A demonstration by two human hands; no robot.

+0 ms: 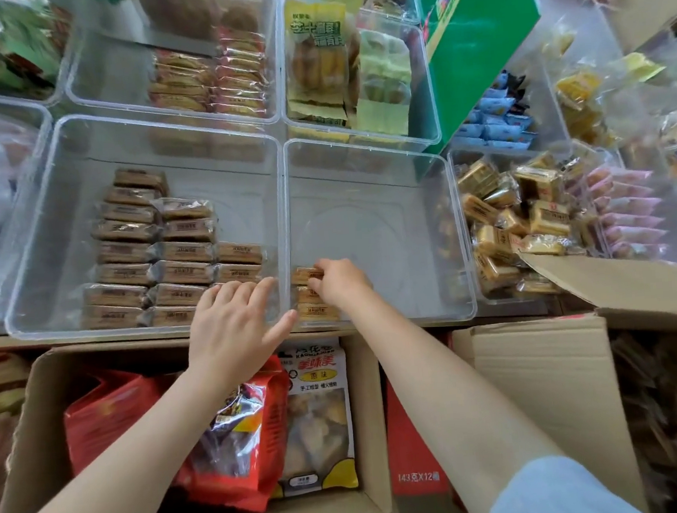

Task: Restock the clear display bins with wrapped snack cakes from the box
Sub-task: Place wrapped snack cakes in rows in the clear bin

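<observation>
Right hand (337, 283) pinches top cake (305, 275) of a small stack in near-left corner of right bin (460, 245). Left hand (234, 318) flat, fingers straight, over left bin's (32, 242) near-right corner w/ cake rows (156, 256).

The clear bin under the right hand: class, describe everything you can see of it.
The clear bin is a see-through, plastic-looking rectangular tub with rounded corners and a raised rim, sitting upright at the shelf's front edge between two similar bins. Its floor is mostly bare. A short row of wrapped snack cakes sits in its near left corner, against the left wall. The right hand reaches over the front rim, fingers curled on the top cake. A green carton overlaps its far right corner.
</observation>
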